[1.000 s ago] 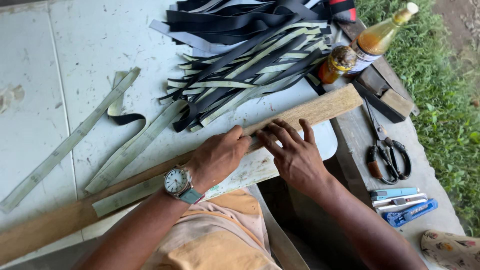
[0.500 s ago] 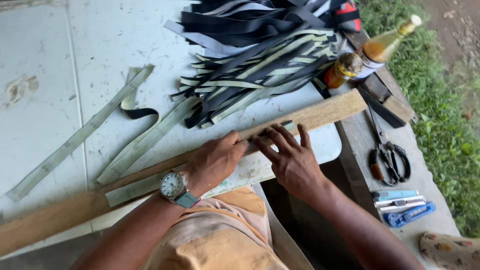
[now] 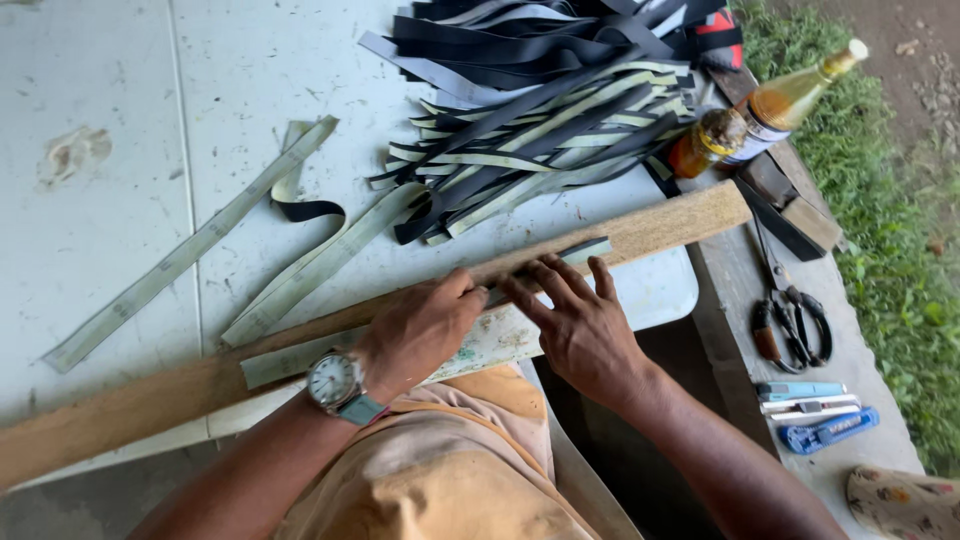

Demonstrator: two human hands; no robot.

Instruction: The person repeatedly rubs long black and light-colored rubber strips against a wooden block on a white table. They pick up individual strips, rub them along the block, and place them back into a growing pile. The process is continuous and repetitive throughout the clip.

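Head view. We saw the left hand point(image 3: 425, 325) and the right hand point(image 3: 580, 320) side by side on a long wooden plank point(image 3: 650, 225) that ran from 8 o'clock to 2 o'clock across the desk point(image 3: 120, 80). Both pressed a pale strip point(image 3: 290, 358) flat against the plank's near edge. The left fingers were curled together over it; the right fingers point(image 3: 545, 280) were spread and laid flat, holding down the strip's dark end; nothing was pinched.

Risks, as we judged them: the plank overhung the desk at 2 o'clock, so uneven pressure could pivot it; the strip could slide or buckle between the hands if either one eased off; the two bottles point(image 3: 790, 100), lying at 1 o'clock beside the plank's end, could be knocked.

Counts: one plank; one strip under the hands; three loose pale strips point(image 3: 190, 250) at 10 o'clock; one heap of dark and pale strips point(image 3: 540, 110) at 12 o'clock, too tangled to count; two bottles; one pair of scissors point(image 3: 790, 320) at 3 o'clock; one wristwatch point(image 3: 335, 380)
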